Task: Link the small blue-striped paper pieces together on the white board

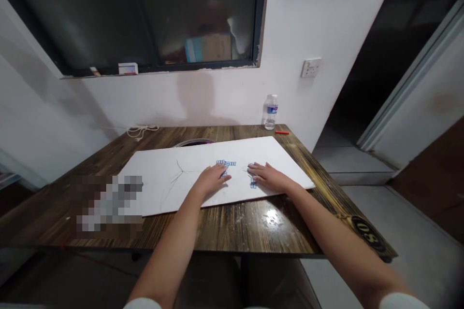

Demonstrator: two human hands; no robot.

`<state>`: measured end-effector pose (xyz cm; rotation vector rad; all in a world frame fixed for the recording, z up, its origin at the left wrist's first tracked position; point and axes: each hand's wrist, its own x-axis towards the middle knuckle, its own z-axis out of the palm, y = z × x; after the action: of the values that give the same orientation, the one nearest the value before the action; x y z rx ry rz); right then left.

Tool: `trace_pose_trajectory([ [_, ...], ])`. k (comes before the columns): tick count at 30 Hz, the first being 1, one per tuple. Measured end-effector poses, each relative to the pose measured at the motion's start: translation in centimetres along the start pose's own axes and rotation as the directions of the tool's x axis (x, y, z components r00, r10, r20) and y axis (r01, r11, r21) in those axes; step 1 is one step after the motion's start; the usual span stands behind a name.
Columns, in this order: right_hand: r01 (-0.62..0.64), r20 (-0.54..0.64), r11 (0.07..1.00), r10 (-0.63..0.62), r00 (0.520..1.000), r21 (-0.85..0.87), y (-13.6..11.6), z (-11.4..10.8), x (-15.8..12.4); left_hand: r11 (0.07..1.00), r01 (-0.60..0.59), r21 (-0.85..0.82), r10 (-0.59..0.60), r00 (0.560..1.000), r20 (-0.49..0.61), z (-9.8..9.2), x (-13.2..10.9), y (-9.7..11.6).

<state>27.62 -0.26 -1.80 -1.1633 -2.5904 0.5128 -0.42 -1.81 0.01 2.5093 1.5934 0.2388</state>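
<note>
A large white sheet of board or paper [174, 181] lies on the wooden table [253, 224], with faint pencil lines on its left half. My left hand [211, 180] rests palm down on the sheet, its fingertips touching a blue printed pattern [225, 163]. My right hand [270, 177] lies flat on the sheet too, with its fingers pointing left. A second blue mark [253, 182] sits just below those fingers. Both hands hold nothing, and a narrow gap separates their fingertips.
A plastic water bottle [270, 112] and a red marker [282, 132] stand at the far table edge. A white cable [142, 130] lies far left. A dark round object [192, 142] shows behind the sheet. A pixelated patch [107, 205] covers the table's left. A wall socket [311, 67] is above.
</note>
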Motion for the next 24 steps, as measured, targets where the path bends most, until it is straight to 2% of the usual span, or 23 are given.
trace_pose_trajectory([
  [3, -0.003, 0.007, 0.999, 0.004, 1.0, -0.053, -0.3, -0.1, -0.2, 1.0, -0.026, 0.002, 0.026, 0.999, 0.036, 0.2, 0.1, -0.1],
  [8, 0.05, -0.018, 0.992, -0.052, 0.998, -0.118, -0.9, 0.1, -0.1, 0.986, -0.166, -0.014, 0.166, 0.981, 0.095, -0.1, 0.2, 0.3],
  [17, 0.156, 0.045, 0.987, -0.155, 0.987, -0.029, -1.9, 0.6, 0.3, 0.942, -0.315, -0.114, 0.33, 0.931, 0.156, -0.8, 0.0, 1.0],
  [20, 0.166, 0.036, 0.986, -0.166, 0.985, -0.001, -2.0, 0.3, 0.2, 0.962, -0.269, -0.053, 0.272, 0.961, 0.054, -0.8, 0.0, 1.1],
  [22, 0.168, 0.01, 0.986, -0.168, 0.986, -0.005, -2.0, 0.2, 0.3, 0.988, -0.157, 0.007, 0.157, 0.987, -0.04, -0.6, 0.1, 1.0],
  [24, 0.153, -0.027, 0.988, -0.154, 0.988, -0.035, -1.9, 0.2, 0.3, 0.998, -0.038, 0.059, 0.043, 0.996, -0.083, -0.2, 0.3, 0.8],
])
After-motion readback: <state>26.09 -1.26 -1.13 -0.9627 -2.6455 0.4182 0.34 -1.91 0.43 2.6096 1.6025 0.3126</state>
